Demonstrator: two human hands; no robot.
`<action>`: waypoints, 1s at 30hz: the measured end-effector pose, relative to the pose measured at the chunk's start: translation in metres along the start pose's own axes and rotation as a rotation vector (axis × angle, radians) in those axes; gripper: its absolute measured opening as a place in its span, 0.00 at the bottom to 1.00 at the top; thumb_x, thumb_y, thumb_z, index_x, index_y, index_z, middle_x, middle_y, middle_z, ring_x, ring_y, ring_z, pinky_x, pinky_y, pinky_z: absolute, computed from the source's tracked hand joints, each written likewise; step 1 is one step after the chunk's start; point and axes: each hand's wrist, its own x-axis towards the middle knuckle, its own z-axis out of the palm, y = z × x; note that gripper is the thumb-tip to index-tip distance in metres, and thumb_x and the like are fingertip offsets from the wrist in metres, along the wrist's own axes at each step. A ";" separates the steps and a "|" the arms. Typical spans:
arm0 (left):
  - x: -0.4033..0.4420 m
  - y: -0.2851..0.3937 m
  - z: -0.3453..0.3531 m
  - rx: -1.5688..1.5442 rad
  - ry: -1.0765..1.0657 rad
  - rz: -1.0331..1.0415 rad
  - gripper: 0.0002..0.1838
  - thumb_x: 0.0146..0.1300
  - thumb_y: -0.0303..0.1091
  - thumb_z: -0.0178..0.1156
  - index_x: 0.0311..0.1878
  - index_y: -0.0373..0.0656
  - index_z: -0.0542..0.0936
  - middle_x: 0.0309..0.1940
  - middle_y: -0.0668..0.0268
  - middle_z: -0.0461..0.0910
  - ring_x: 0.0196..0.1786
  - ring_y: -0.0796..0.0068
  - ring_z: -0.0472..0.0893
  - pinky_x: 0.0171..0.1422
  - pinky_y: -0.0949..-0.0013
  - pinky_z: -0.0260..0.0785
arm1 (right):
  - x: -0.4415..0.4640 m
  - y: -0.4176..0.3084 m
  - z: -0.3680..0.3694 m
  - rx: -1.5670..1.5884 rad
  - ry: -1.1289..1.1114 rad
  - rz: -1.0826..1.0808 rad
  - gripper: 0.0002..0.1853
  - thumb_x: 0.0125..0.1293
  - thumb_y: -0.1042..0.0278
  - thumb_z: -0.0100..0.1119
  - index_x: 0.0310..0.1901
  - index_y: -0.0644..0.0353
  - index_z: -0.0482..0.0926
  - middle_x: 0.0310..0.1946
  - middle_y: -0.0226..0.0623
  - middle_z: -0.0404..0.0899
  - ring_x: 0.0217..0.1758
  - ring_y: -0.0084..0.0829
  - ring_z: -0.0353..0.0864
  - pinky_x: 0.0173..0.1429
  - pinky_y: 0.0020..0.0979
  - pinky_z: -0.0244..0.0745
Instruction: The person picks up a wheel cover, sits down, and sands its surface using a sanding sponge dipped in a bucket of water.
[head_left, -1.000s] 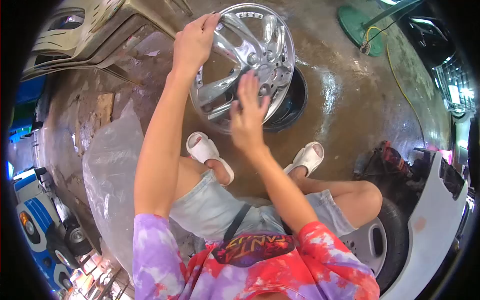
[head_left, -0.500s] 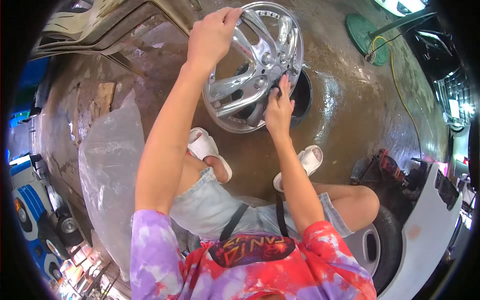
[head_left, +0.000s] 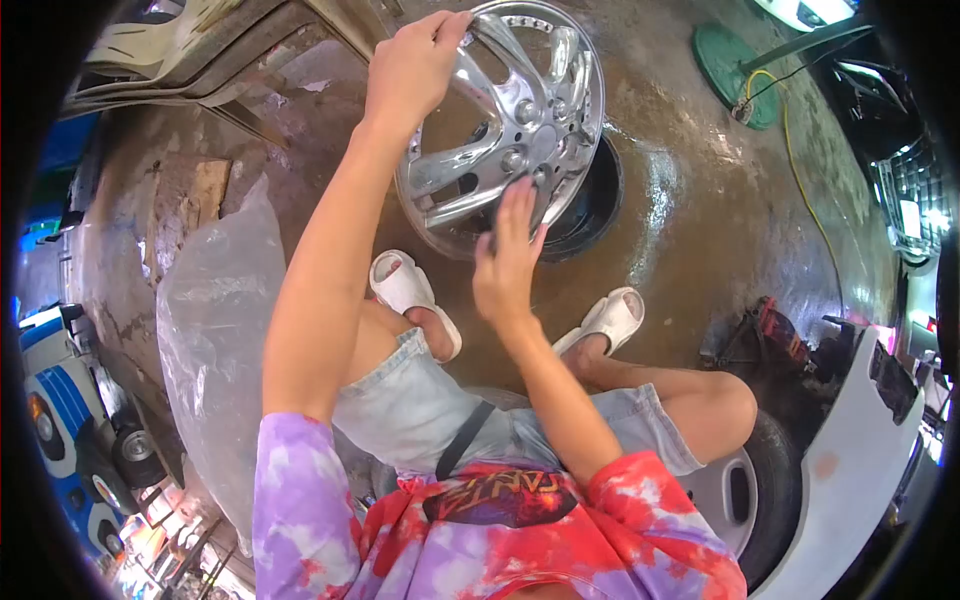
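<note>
My left hand grips the upper left rim of a shiny chrome wheel cover, which is held tilted above the floor. Against the lower spokes, my right hand presses something dark that sits under its fingers; the piece is mostly hidden, so its kind is unclear. Behind the wheel cover, a round black basin rests on the wet floor.
Stacked beige chairs stand at the upper left, above a clear plastic sheet. A green round base with a pole is at the upper right. A tire and a pale car panel lie at the lower right.
Over the last second the wheel cover and my left hand have shifted slightly right overall. My right hand moved up and right along the spokes, then back down and left.
</note>
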 end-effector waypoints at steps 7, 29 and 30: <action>-0.004 -0.009 0.003 0.010 0.052 0.077 0.27 0.75 0.60 0.51 0.58 0.48 0.83 0.39 0.54 0.86 0.46 0.47 0.84 0.57 0.58 0.72 | 0.077 0.010 0.001 0.162 0.176 0.143 0.36 0.78 0.64 0.45 0.83 0.58 0.48 0.86 0.47 0.40 0.89 0.52 0.35 0.82 0.69 0.26; -0.003 -0.012 -0.001 0.066 0.038 0.031 0.26 0.77 0.58 0.50 0.59 0.50 0.83 0.47 0.52 0.86 0.55 0.43 0.83 0.63 0.53 0.70 | 0.060 -0.031 0.002 0.165 0.149 0.075 0.37 0.77 0.58 0.50 0.83 0.58 0.52 0.87 0.41 0.42 0.89 0.48 0.40 0.80 0.72 0.33; -0.002 -0.022 -0.002 0.086 0.044 0.027 0.26 0.77 0.58 0.50 0.60 0.50 0.83 0.47 0.52 0.87 0.55 0.43 0.83 0.64 0.53 0.70 | 0.047 -0.030 0.001 0.143 0.088 0.023 0.38 0.76 0.59 0.51 0.83 0.58 0.52 0.86 0.42 0.43 0.89 0.48 0.40 0.80 0.72 0.33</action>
